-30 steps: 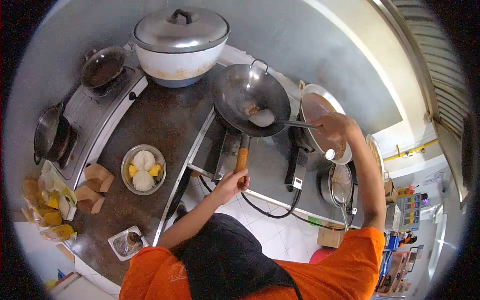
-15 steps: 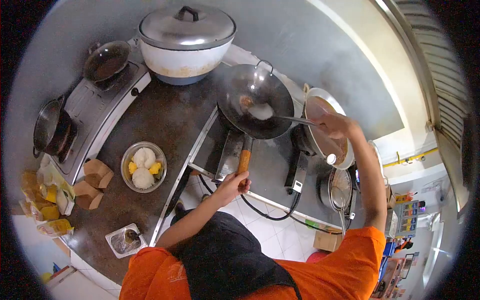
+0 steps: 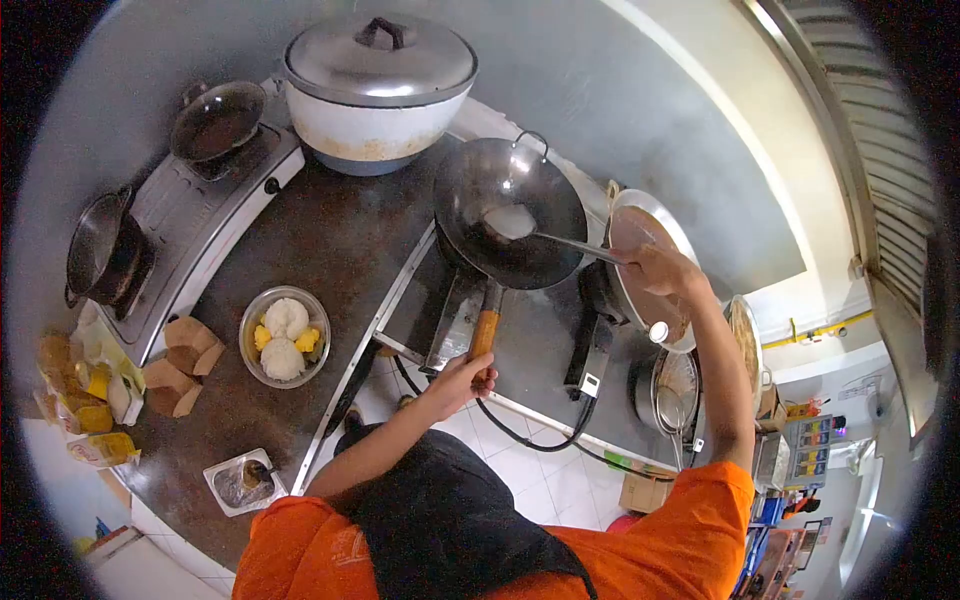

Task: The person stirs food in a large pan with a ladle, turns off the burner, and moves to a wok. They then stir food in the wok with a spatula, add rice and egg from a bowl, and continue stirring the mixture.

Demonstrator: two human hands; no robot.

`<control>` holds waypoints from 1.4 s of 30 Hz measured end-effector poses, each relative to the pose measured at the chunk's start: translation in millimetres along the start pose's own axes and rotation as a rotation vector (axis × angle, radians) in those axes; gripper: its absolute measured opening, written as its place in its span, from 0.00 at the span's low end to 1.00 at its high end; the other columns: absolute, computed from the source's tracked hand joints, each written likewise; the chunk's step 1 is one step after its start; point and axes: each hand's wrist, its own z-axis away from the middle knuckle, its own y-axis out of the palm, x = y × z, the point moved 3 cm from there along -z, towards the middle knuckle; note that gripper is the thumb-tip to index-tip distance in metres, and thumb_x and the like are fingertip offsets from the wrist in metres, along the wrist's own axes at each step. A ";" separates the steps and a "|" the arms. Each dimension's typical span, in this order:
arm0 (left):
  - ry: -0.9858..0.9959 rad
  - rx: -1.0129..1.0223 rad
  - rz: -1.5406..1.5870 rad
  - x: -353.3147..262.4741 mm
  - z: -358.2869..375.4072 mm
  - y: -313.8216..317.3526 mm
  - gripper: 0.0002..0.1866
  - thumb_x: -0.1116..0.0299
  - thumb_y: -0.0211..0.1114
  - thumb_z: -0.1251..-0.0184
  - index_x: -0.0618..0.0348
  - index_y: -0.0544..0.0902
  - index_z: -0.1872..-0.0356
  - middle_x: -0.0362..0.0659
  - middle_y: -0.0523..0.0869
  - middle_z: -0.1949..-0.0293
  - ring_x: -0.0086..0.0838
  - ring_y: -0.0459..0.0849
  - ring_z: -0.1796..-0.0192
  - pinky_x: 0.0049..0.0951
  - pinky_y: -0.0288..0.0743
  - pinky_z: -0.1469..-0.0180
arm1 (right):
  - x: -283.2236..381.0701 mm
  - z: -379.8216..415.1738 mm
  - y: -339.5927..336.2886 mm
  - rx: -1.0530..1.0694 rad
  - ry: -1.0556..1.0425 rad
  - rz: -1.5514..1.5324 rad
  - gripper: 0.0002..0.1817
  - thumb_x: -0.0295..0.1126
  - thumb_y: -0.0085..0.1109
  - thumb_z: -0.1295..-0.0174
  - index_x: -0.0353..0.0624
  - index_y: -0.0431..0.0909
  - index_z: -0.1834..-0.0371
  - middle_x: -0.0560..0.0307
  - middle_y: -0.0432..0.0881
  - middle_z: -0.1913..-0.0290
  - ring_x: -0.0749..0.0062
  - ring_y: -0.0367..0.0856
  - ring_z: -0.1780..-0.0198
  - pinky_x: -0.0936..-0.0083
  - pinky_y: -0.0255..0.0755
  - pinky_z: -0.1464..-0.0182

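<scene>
A dark, round-bottomed wok (image 3: 470, 215) sits over the burner, its wooden handle (image 3: 485, 335) pointing towards me. My left hand (image 3: 463, 386) is closed around the lower end of that handle. In my right hand (image 3: 662, 272) is a metal wok spatula (image 3: 512, 222) with a long thin handle, gripped near its far end. Its blade rests low inside the wok, and what lies under the blade is hidden. Right beside my right hand stands a wide pan of brownish liquid (image 3: 632, 228), partly covered by the hand and forearm.
Left on the counter are a metal bowl (image 3: 250, 345) with two white mounds and yellow pieces, brown paper boxes (image 3: 180, 375) and a small tray (image 3: 222, 492). Behind stands a large lidded pot (image 3: 375, 115); further left, a stove (image 3: 190, 240) bears two pans. A strainer (image 3: 672, 405) lies right.
The spatula blade has moved left inside the wok, over the spot where a small brown patch showed. My right hand has shifted slightly down in view; the left keeps its hold.
</scene>
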 end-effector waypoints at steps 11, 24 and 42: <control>0.006 0.001 0.021 1.8 -1.5 -0.6 0.11 0.62 0.61 0.32 0.58 0.74 0.57 0.40 0.79 0.68 0.24 0.77 0.68 0.23 0.73 0.63 | 4.5 -0.7 -26.5 0.030 -0.103 0.155 0.19 0.34 0.50 0.38 0.53 0.74 0.42 0.48 0.82 0.55 0.52 0.80 0.51 0.60 0.73 0.48; 0.129 0.036 -0.220 -1.0 4.4 16.1 0.10 0.61 0.54 0.27 0.56 0.69 0.63 0.36 0.73 0.72 0.18 0.70 0.75 0.21 0.65 0.71 | -20.5 -35.8 -26.0 0.025 -0.062 0.146 0.18 0.35 0.55 0.41 0.50 0.78 0.46 0.45 0.82 0.57 0.54 0.79 0.55 0.61 0.71 0.53; 0.148 0.034 -0.331 0.7 0.4 5.9 0.11 0.61 0.51 0.25 0.56 0.67 0.66 0.37 0.72 0.76 0.19 0.69 0.76 0.21 0.62 0.75 | 13.4 -14.8 -84.0 0.193 0.093 0.152 0.13 0.36 0.53 0.43 0.48 0.80 0.57 0.52 0.80 0.73 0.64 0.80 0.70 0.64 0.74 0.65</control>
